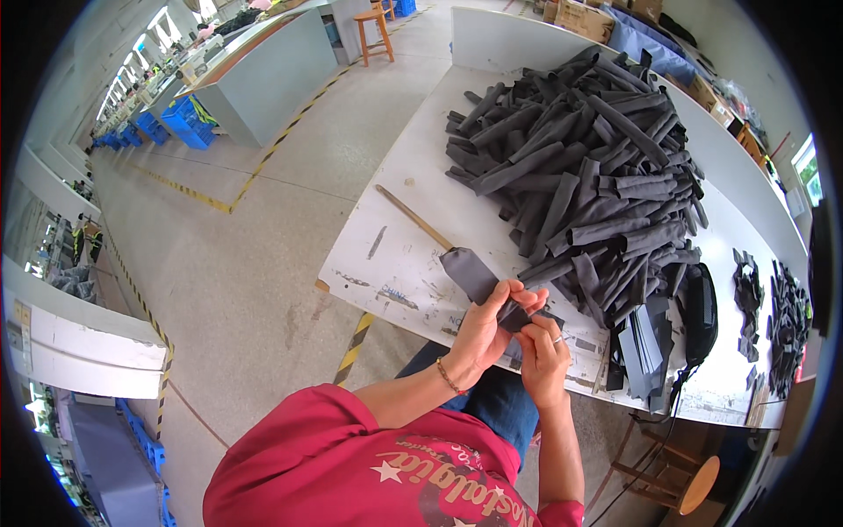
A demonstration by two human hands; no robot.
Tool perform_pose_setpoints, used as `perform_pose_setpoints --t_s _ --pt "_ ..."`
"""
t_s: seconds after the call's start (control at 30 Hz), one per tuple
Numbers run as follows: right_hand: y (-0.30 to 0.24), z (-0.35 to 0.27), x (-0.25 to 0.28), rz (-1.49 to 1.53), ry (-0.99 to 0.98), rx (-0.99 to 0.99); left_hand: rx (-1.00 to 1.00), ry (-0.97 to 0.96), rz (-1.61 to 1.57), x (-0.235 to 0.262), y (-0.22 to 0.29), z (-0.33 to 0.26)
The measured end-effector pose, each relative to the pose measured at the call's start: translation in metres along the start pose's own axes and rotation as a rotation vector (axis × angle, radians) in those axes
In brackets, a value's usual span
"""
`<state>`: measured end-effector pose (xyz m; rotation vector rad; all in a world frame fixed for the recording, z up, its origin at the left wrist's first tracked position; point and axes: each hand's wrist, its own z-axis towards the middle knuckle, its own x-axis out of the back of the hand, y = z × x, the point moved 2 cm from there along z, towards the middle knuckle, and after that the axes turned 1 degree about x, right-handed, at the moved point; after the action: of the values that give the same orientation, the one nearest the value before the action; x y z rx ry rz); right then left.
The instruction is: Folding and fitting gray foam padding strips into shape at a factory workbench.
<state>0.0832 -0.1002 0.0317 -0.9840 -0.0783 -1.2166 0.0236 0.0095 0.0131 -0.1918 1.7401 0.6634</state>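
Above the near edge of the white desk (430, 184), my left hand (479, 338) and right hand (544, 356) both grip the near end of a dark grey fabric sleeve (471, 274), presumably to steady it between them. It looks flat, smooth and matt; a wooden stick (413, 218) meets its far end.

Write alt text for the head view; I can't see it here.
A person's left hand and right hand hold a dark grey fabric piece near the edge of a white table. A wooden stick juts from the piece's far end; a large heap of similar dark pieces lies beyond to the right.
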Motion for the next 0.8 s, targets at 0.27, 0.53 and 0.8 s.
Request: perform_pose_setpoints --t_s 0.27,0.53,0.8 --pt "0.0 -0.001 -0.004 0.0 -0.01 -0.005 0.065 -0.004 0.026 0.008 -0.001 0.003" --pt "0.01 -0.021 -0.028 0.494 0.404 -0.649 0.003 -0.053 0.208 0.012 0.009 0.021" --pt "-0.009 -0.008 -0.015 0.864 0.4 -0.776 -0.088 -0.248 0.208 0.007 0.031 0.024"
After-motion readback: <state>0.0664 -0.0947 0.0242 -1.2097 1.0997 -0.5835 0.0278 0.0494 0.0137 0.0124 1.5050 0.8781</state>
